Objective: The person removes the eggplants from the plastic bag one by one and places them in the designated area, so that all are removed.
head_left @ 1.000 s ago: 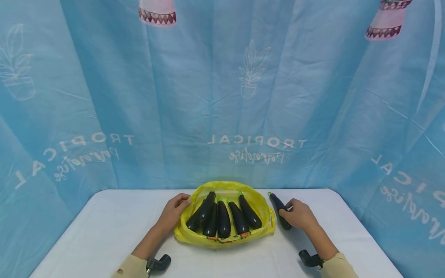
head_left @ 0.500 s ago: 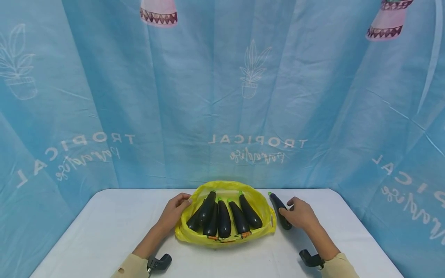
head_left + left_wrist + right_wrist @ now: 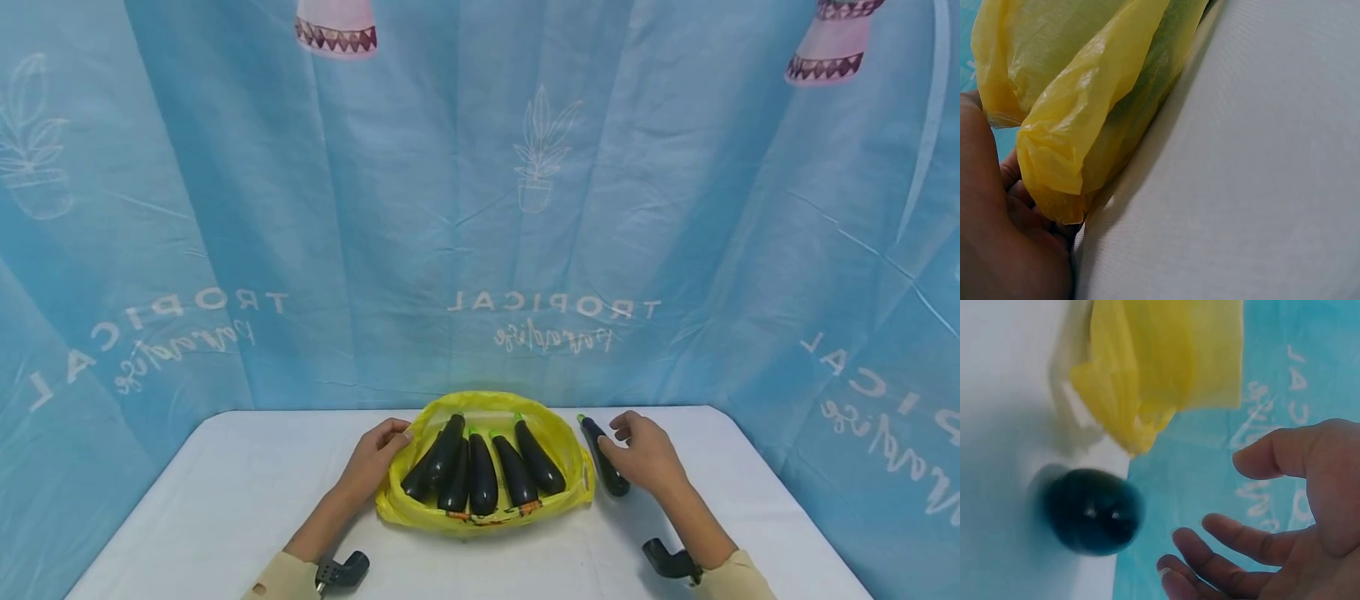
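Observation:
A yellow plastic bag [image 3: 491, 522] lies on the table with its mouth spread wide, and several dark eggplants [image 3: 483, 475] with green stem ends rest inside. My left hand [image 3: 372, 454] holds the bag's left rim; the left wrist view shows the yellow film [image 3: 1079, 119] against the thumb and fingers, with some fingertips hidden behind it. One more eggplant [image 3: 604, 457] lies on the cloth just right of the bag. Above its right side is my right hand [image 3: 647, 454], thumb and fingers spread. In the right wrist view a gap separates that eggplant's round end [image 3: 1094, 512] from the fingers.
A white cloth [image 3: 247, 500] covers the table. Blue printed curtains [image 3: 480, 208] hang close behind it and on both sides. Dark wrist devices [image 3: 345, 568] are strapped to both wrists.
My right hand has come up off the loose eggplant and its fingers have spread. That eggplant stays where it was. The left hand and the bag look unmoved.

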`<state>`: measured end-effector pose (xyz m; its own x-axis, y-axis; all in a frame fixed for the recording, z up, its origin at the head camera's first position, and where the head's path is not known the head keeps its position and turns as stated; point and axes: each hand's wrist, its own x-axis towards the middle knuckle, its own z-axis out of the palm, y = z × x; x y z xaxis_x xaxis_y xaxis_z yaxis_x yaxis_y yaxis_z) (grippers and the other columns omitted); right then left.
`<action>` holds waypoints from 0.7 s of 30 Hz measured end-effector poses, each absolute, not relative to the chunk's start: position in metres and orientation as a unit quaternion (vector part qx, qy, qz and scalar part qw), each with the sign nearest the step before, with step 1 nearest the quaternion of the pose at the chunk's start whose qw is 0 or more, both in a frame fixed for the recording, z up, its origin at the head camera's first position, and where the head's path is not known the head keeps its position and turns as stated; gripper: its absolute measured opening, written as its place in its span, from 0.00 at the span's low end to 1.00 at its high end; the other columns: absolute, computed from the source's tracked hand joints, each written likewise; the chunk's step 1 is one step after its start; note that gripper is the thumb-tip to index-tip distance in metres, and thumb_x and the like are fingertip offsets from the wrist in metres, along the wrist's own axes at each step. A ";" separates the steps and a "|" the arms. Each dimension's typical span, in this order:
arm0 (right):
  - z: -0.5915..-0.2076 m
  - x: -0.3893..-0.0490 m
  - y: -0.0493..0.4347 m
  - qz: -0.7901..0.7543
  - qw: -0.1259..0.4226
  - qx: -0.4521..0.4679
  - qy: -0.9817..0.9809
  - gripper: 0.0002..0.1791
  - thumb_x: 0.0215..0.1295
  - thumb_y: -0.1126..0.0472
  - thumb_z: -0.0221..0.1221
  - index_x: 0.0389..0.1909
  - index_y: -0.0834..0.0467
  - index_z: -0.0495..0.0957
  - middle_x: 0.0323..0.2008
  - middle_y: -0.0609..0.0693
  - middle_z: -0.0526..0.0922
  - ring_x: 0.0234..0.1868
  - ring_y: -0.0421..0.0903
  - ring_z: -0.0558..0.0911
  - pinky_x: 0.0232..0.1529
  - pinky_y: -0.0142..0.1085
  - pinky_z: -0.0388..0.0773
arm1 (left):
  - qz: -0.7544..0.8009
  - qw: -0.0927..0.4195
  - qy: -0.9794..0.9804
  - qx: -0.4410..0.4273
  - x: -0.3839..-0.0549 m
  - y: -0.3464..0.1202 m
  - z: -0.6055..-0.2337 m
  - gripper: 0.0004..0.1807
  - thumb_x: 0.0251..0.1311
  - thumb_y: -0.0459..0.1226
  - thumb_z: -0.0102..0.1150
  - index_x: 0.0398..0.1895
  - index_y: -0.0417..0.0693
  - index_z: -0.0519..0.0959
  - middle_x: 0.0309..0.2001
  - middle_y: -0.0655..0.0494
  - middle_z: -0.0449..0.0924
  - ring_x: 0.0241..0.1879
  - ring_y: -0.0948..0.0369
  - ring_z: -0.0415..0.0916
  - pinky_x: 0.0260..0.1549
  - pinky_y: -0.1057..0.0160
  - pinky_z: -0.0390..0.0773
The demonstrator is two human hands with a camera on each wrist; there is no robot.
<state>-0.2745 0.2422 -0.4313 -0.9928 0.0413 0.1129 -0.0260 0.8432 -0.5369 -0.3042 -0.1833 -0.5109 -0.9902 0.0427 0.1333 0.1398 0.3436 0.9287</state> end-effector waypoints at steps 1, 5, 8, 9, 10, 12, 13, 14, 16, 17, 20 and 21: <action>-0.430 -0.273 0.240 0.279 0.067 0.000 -0.958 0.22 0.69 0.54 0.65 0.55 0.67 0.80 0.48 0.59 0.85 0.49 0.57 0.83 0.49 0.53 0.84 | -0.570 0.043 -0.819 -0.055 -0.304 -0.183 -0.511 0.16 0.78 0.42 0.56 0.58 0.43 0.81 0.46 0.51 0.84 0.44 0.59 0.78 0.44 0.68 0.79; -0.428 -0.269 0.233 0.281 0.084 0.009 -0.956 0.20 0.69 0.55 0.65 0.54 0.66 0.81 0.47 0.58 0.85 0.50 0.58 0.82 0.51 0.54 0.83 | -0.573 0.041 -0.817 -0.055 -0.305 -0.184 -0.512 0.16 0.78 0.42 0.56 0.58 0.42 0.81 0.46 0.51 0.84 0.44 0.59 0.78 0.43 0.68 0.79; -0.427 -0.266 0.229 0.285 0.093 0.015 -0.954 0.19 0.69 0.56 0.66 0.54 0.64 0.81 0.48 0.57 0.85 0.51 0.58 0.83 0.52 0.55 0.83 | -0.572 0.041 -0.817 -0.055 -0.305 -0.184 -0.512 0.16 0.78 0.42 0.56 0.58 0.42 0.81 0.47 0.51 0.84 0.44 0.59 0.78 0.44 0.68 0.79; -0.426 -0.266 0.227 0.286 0.098 0.017 -0.953 0.19 0.69 0.56 0.66 0.53 0.64 0.81 0.48 0.57 0.85 0.51 0.58 0.83 0.53 0.55 0.83 | -0.572 0.041 -0.818 -0.055 -0.305 -0.183 -0.512 0.16 0.78 0.43 0.56 0.58 0.43 0.81 0.47 0.51 0.84 0.44 0.59 0.78 0.44 0.68 0.79; -0.426 -0.265 0.226 0.286 0.102 0.019 -0.953 0.18 0.69 0.56 0.65 0.53 0.64 0.81 0.48 0.57 0.85 0.51 0.58 0.83 0.53 0.55 0.83 | -0.571 0.041 -0.818 -0.055 -0.304 -0.183 -0.512 0.16 0.78 0.43 0.56 0.58 0.43 0.81 0.47 0.51 0.84 0.44 0.59 0.78 0.44 0.68 0.79; -0.425 -0.264 0.224 0.288 0.112 0.023 -0.951 0.17 0.69 0.56 0.65 0.52 0.63 0.82 0.48 0.56 0.85 0.52 0.58 0.83 0.54 0.55 0.82 | -0.571 0.043 -0.818 -0.055 -0.304 -0.183 -0.512 0.16 0.78 0.43 0.56 0.58 0.43 0.81 0.47 0.51 0.84 0.44 0.59 0.78 0.44 0.68 0.79; -0.424 -0.263 0.222 0.289 0.117 0.024 -0.950 0.17 0.69 0.57 0.65 0.52 0.63 0.82 0.47 0.56 0.85 0.52 0.58 0.83 0.55 0.55 0.82 | -0.570 0.043 -0.818 -0.055 -0.304 -0.183 -0.512 0.16 0.78 0.43 0.56 0.58 0.43 0.81 0.46 0.52 0.84 0.44 0.59 0.78 0.44 0.68 0.79; -0.424 -0.262 0.221 0.292 0.122 0.026 -0.948 0.16 0.69 0.57 0.65 0.52 0.62 0.82 0.47 0.56 0.85 0.52 0.57 0.83 0.55 0.56 0.82 | -0.571 0.042 -0.818 -0.055 -0.303 -0.184 -0.512 0.16 0.78 0.43 0.56 0.58 0.43 0.81 0.46 0.52 0.84 0.44 0.59 0.78 0.44 0.68 0.79; -0.424 -0.261 0.219 0.297 0.132 0.031 -0.945 0.15 0.69 0.57 0.65 0.50 0.61 0.82 0.47 0.55 0.86 0.51 0.56 0.84 0.56 0.55 0.82 | -0.572 0.040 -0.817 -0.056 -0.303 -0.184 -0.512 0.16 0.78 0.43 0.56 0.58 0.43 0.82 0.45 0.52 0.84 0.43 0.59 0.78 0.44 0.68 0.79; -0.424 -0.260 0.218 0.301 0.137 0.035 -0.943 0.14 0.69 0.58 0.65 0.50 0.61 0.82 0.47 0.55 0.86 0.51 0.56 0.84 0.56 0.55 0.82 | -0.573 0.040 -0.816 -0.058 -0.303 -0.184 -0.512 0.16 0.78 0.42 0.56 0.58 0.42 0.82 0.45 0.52 0.84 0.43 0.59 0.78 0.43 0.67 0.79; -0.423 -0.258 0.215 0.311 0.157 0.055 -0.936 0.14 0.68 0.59 0.65 0.50 0.61 0.83 0.47 0.55 0.86 0.51 0.55 0.84 0.57 0.54 0.82 | -0.575 0.040 -0.815 -0.065 -0.304 -0.184 -0.512 0.16 0.78 0.43 0.56 0.57 0.42 0.81 0.44 0.51 0.84 0.43 0.59 0.78 0.43 0.67 0.79; -0.423 -0.258 0.213 0.313 0.164 0.063 -0.933 0.14 0.68 0.59 0.65 0.51 0.61 0.83 0.47 0.55 0.86 0.51 0.55 0.84 0.57 0.54 0.82 | -0.574 0.042 -0.815 -0.066 -0.305 -0.184 -0.511 0.16 0.78 0.43 0.56 0.57 0.42 0.81 0.44 0.51 0.84 0.43 0.59 0.78 0.43 0.67 0.79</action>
